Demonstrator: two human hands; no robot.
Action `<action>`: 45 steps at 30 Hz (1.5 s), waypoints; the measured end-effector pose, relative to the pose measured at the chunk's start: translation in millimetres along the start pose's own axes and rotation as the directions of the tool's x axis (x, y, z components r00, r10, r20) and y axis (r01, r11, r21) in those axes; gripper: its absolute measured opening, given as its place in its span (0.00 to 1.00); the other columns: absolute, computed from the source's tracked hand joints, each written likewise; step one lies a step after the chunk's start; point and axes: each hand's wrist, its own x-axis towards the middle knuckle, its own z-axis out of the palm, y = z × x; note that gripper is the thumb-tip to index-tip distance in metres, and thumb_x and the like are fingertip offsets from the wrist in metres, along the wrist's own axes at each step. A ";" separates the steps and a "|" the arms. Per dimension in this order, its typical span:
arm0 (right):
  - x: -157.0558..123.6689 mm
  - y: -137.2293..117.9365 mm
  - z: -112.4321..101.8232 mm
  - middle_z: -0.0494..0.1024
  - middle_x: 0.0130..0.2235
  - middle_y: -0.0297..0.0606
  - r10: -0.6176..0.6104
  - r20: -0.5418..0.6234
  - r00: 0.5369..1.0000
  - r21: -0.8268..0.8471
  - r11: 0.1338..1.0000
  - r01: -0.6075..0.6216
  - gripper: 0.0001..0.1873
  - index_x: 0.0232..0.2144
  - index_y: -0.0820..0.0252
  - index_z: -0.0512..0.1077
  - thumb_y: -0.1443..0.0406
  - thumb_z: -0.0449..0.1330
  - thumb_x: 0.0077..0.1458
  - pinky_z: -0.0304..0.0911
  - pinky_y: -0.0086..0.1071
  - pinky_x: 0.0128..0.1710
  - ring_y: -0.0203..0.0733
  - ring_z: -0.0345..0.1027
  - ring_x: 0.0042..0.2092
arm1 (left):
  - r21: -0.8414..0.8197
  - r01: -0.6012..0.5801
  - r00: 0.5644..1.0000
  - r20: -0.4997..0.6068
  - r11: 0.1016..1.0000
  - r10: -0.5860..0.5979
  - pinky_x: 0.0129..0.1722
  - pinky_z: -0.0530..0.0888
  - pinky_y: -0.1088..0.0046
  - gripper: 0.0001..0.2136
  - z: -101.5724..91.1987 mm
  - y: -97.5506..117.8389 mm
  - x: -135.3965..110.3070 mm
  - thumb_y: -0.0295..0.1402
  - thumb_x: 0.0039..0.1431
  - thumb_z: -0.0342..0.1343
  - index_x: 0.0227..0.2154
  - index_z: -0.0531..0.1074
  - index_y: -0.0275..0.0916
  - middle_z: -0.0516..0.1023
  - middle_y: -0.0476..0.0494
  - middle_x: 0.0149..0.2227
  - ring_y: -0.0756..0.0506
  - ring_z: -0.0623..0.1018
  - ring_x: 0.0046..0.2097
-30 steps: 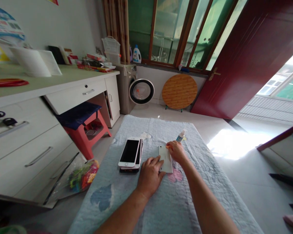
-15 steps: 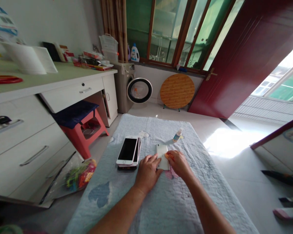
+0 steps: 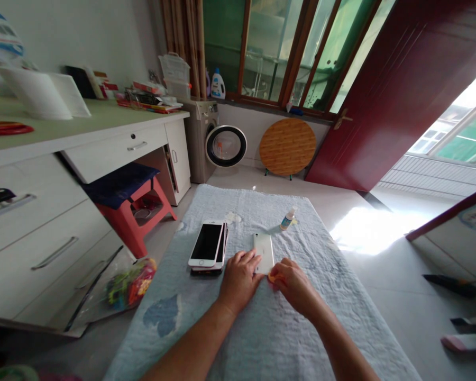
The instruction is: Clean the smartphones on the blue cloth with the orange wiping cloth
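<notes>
A white phone (image 3: pixel 264 250) lies back up on a pale blue quilted cloth (image 3: pixel 262 328). My left hand (image 3: pixel 238 278) rests on its near left edge, fingers flat and pressing it down. My right hand (image 3: pixel 291 283) is at the phone's near right corner, fingers pinched on a small orange piece (image 3: pixel 272 277) that I cannot make out further. To the left lies a stack of phones (image 3: pixel 207 246), the top one white with a dark screen. A small spray bottle (image 3: pixel 287 218) with a blue label stands beyond the white phone.
A white desk with drawers (image 3: pixel 43 211) runs along the left, with a red stool (image 3: pixel 135 211) under it. A bag of colourful items (image 3: pixel 130 286) lies on the floor. A washing machine (image 3: pixel 214 140), a round wooden board (image 3: pixel 287 148) and an open red door (image 3: pixel 400 90) stand behind.
My right hand has slid along the white phone from its far end to its near right corner. My left hand stays on the phone's near edge.
</notes>
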 end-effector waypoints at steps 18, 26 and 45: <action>96.5 10.5 10.7 0.73 0.36 0.41 -0.006 -0.265 0.964 -0.205 0.977 -0.051 0.10 0.35 0.61 0.77 0.70 0.55 0.55 0.56 0.30 0.43 0.41 0.64 0.40 | -0.009 -0.020 1.000 0.004 1.000 0.020 0.54 0.65 0.57 0.17 -2.3 0.6 0.0 0.37 0.59 0.59 0.51 0.71 0.46 0.68 0.46 0.60 0.39 0.67 0.56; 115.1 -0.7 26.4 0.73 0.40 0.42 -0.101 -0.272 0.957 -0.215 0.976 0.041 0.13 0.38 0.57 0.77 0.70 0.53 0.59 0.55 0.31 0.47 0.42 0.62 0.43 | -0.053 0.011 0.996 -0.084 0.999 -0.016 0.54 0.67 0.56 0.25 8.6 -3.6 -0.1 0.37 0.59 0.59 0.57 0.61 0.39 0.69 0.37 0.56 0.37 0.68 0.57; 57.1 -26.4 17.9 0.68 0.37 0.41 -0.257 0.085 0.963 -0.251 0.929 0.270 0.07 0.33 0.58 0.76 0.69 0.57 0.57 0.56 0.32 0.41 0.42 0.57 0.40 | -0.061 0.026 0.992 -0.120 0.998 -0.033 0.59 0.63 0.57 0.40 17.9 -8.3 -0.2 0.24 0.53 0.55 0.65 0.41 0.40 0.61 0.34 0.61 0.38 0.63 0.62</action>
